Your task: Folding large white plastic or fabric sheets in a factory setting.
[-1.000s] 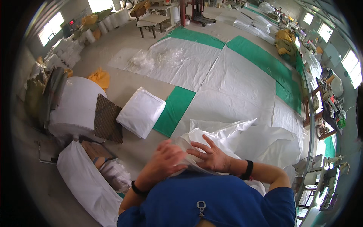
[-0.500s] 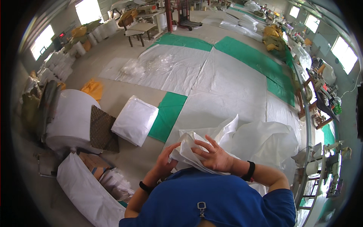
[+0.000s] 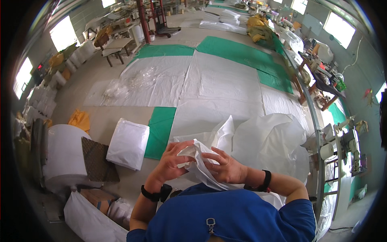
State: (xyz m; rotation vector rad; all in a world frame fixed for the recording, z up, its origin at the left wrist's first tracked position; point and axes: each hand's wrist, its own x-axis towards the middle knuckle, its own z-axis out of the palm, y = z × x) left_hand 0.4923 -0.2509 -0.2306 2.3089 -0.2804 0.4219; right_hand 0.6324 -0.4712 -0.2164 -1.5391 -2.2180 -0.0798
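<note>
— What are the hands doing?

— Both grips are closed on a white bag (image 3: 201, 161): the left hand (image 3: 171, 163) curls its fingers over the bunched top, the right hand (image 3: 227, 169) presses against it with fingers spread.

— How does the bag look?

— Crumpled and thin, held at the chest, trailing into a big white heap (image 3: 270, 145) on the floor, near a green mat (image 3: 159, 131).

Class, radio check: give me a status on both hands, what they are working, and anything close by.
Left hand and right hand both gripping the bunched white sheet. Sheet billows out to the right. White packed bundle lies on the floor to the left, apart.
</note>
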